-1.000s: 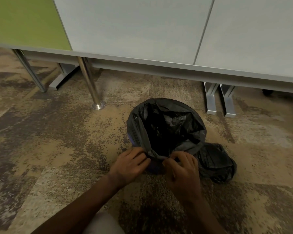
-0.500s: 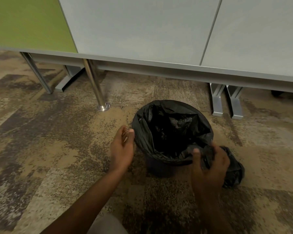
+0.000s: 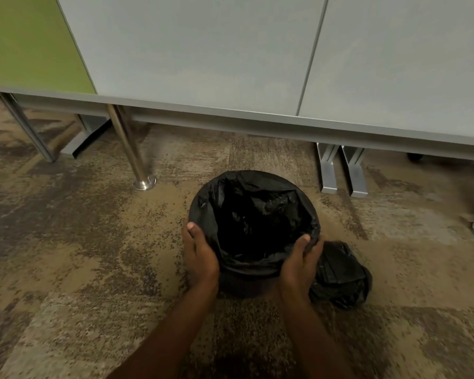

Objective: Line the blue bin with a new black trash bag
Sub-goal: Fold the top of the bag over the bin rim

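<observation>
The bin stood on the carpet, the bag folded over its rim; the left hand and right hand each cupped the bagged rim, grips closed on the bag; pressing evenly downward should seat the overhang without tearing.

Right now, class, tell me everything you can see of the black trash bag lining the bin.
The black trash bag is thin, glossy, crinkled plastic. Its mouth is folded outward over the round bin's rim, hiding most of the bin; inside it sags in loose folds. It stands upright on the patterned carpet. The left hand and right hand press its sides near the rim. A second crumpled black bag lies at its right.
</observation>
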Demonstrator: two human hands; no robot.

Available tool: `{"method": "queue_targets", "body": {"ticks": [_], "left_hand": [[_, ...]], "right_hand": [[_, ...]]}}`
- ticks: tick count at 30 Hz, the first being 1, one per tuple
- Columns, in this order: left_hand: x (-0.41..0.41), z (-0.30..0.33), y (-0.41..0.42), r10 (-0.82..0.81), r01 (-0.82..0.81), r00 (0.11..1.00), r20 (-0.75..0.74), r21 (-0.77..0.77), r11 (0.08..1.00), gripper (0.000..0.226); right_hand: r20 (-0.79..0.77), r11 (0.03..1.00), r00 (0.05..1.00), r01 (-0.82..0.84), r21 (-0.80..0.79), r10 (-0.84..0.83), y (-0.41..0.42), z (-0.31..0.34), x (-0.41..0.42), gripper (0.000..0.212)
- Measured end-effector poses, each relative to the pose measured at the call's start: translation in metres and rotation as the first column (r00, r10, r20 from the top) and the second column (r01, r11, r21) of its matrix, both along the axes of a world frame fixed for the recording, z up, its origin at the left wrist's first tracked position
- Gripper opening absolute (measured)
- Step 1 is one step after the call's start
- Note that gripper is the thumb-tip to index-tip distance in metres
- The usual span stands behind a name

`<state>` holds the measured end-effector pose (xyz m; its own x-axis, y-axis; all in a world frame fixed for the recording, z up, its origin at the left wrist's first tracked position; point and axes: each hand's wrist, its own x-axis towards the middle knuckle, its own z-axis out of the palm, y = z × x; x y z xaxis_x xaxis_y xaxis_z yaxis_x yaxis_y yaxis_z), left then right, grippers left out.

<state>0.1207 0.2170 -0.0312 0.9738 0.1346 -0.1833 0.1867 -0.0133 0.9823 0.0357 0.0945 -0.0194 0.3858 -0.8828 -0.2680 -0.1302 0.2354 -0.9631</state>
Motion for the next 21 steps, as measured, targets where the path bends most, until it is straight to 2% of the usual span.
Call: {"method": "queue_targets", "body": {"ticks": [4,7,9,12,15,16,18,21], "left_hand": [[0.005,-0.01,0.006,-0.084,0.08,0.996,-0.021,-0.144,0.986,0.086],[0.01,-0.013,0.008,-0.15,0.141,0.988,-0.044,-0.174,0.975,0.095],[0.011,-0.015,0.01,-0.18,0.169,0.982,-0.055,-0.165,0.972,0.094],[0.015,-0.015,0.015,-0.201,0.188,0.975,-0.098,-0.128,0.974,0.099],[0.028,-0.005,0.024,-0.038,0.03,0.997,-0.068,-0.115,0.993,0.093],[0.035,0.001,0.025,0.002,-0.004,1.0,-0.018,-0.106,0.994,0.092],[0.048,0.012,0.021,-0.028,0.032,0.996,0.085,-0.047,0.998,0.087],[0.057,0.012,0.006,-0.131,0.128,0.991,0.028,0.078,0.989,0.08]], "right_hand": [[0.078,0.997,0.996,0.024,0.076,-0.03,-0.019,-0.001,0.0,0.065],[0.112,0.998,0.993,0.043,0.037,-0.047,-0.045,0.005,0.003,0.055],[0.065,0.997,0.996,-0.066,0.035,0.064,-0.072,0.01,0.013,0.043],[-0.016,0.967,0.97,-0.239,0.094,0.241,-0.117,0.03,0.041,0.05],[-0.07,0.889,0.886,-0.457,0.034,0.458,-0.141,0.05,0.06,0.062],[-0.069,0.866,0.863,-0.499,0.037,0.5,-0.143,0.052,0.064,0.06],[-0.09,0.828,0.823,-0.559,0.052,0.561,-0.145,0.048,0.068,0.051],[-0.099,0.816,0.81,-0.575,0.067,0.579,-0.145,0.035,0.07,0.051]]}}
